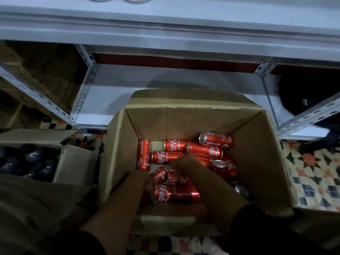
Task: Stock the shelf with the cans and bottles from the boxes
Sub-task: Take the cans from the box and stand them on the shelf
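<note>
Reaching into the cardboard box (pixel 266 144), both hands are sunk among the red cans (pixel 204 150). The left hand (pixel 147 183) is curled against a can at the box's near-left corner; the right hand (pixel 181 165) is bent over the box's middle (its grasp cannot be told). The cans should be rigid, smooth, fairly heavy, best gripped round the body. The shelf (pixel 165 85) is seen behind the box.

Patterned floor (pixel 312 168); cardboard boxes (pixel 257 162)
</note>
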